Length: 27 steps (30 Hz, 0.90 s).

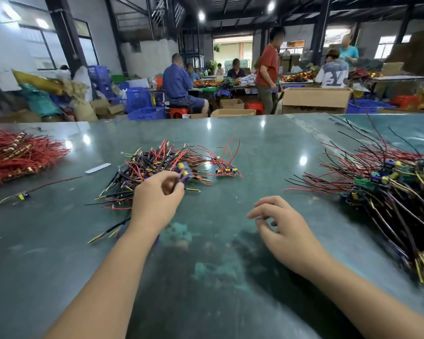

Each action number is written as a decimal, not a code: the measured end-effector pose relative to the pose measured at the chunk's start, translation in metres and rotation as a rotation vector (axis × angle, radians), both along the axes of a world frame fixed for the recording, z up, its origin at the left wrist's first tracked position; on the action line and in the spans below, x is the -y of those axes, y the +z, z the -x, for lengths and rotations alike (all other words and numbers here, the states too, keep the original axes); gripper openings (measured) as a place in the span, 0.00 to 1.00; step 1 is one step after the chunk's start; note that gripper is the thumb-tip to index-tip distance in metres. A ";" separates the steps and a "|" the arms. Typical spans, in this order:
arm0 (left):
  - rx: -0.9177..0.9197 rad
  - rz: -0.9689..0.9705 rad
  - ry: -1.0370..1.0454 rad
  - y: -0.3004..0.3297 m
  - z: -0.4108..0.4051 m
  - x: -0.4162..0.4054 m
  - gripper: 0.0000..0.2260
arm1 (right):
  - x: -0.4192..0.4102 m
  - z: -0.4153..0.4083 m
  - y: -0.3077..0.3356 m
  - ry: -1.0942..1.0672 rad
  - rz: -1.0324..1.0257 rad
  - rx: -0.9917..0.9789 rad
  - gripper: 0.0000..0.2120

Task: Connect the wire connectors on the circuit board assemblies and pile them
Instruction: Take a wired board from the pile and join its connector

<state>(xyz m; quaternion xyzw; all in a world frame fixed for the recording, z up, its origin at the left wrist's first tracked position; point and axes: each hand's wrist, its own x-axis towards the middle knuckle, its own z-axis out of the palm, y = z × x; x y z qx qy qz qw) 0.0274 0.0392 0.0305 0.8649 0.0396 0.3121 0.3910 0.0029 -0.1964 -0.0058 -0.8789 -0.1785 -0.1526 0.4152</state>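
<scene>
A loose heap of small circuit board assemblies [157, 165] with red, black and yellow-tipped wires lies at the middle of the green table [255, 148]. My left hand [156, 200] pinches one blurred purple and yellow assembly [184, 172] at the heap's near edge. My right hand [279, 223] hovers over the table to the right, fingers loosely curled, holding nothing. A second, larger pile of assemblies [387, 189] with long red and black wires spreads along the right side.
A bundle of red wires [17, 152] lies at the far left. One single assembly [22, 196] with a long wire and a white strip [98, 168] lie left of the heap. Behind the table, people work among cardboard boxes [313, 100] and blue crates.
</scene>
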 end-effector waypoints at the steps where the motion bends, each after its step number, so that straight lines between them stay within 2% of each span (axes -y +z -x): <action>1: 0.028 0.005 -0.124 0.002 0.003 0.006 0.08 | -0.001 0.000 0.001 0.003 -0.095 -0.050 0.11; 4: 0.074 -0.195 -0.456 0.001 0.012 0.020 0.11 | -0.003 0.001 0.010 0.029 -0.467 -0.271 0.06; 6: 0.109 -0.350 -0.598 -0.004 0.016 0.029 0.10 | -0.002 0.001 0.016 0.070 -0.724 -0.420 0.09; 7: 0.137 -0.398 -0.632 -0.005 0.017 0.033 0.09 | -0.001 0.001 0.018 0.092 -0.784 -0.468 0.12; 8: 0.173 -0.429 -0.644 -0.007 0.017 0.036 0.08 | 0.000 0.002 0.018 0.113 -0.790 -0.501 0.13; 10: 0.262 -0.487 -0.617 -0.010 0.018 0.040 0.08 | 0.000 0.003 0.018 0.146 -0.769 -0.539 0.10; 13: 0.391 -0.501 -0.470 -0.014 0.016 0.045 0.08 | -0.002 0.004 0.015 0.145 -0.856 -0.517 0.06; 17: 0.499 -0.369 -0.247 -0.009 0.019 0.049 0.04 | 0.000 0.004 0.017 0.135 -1.007 -0.430 0.05; 19: 0.388 -0.327 -0.263 -0.009 0.022 0.050 0.04 | 0.001 0.004 0.018 0.164 -1.058 -0.405 0.06; 21: 0.159 -0.207 -0.318 -0.012 0.024 0.057 0.03 | 0.001 0.005 0.017 0.211 -1.055 -0.405 0.08; 22: 0.024 -0.066 -0.364 -0.014 0.025 0.062 0.04 | 0.000 0.006 0.016 0.239 -1.042 -0.410 0.09; 24: -0.209 0.339 -0.535 -0.017 0.027 0.074 0.05 | -0.002 0.007 0.016 0.287 -0.992 -0.422 0.10; 25: -0.275 0.497 -0.612 -0.018 0.028 0.077 0.07 | -0.003 0.008 0.016 0.300 -0.962 -0.426 0.10; 27: -0.313 0.665 -0.706 -0.021 0.027 0.078 0.10 | -0.003 0.009 0.016 0.301 -0.932 -0.425 0.11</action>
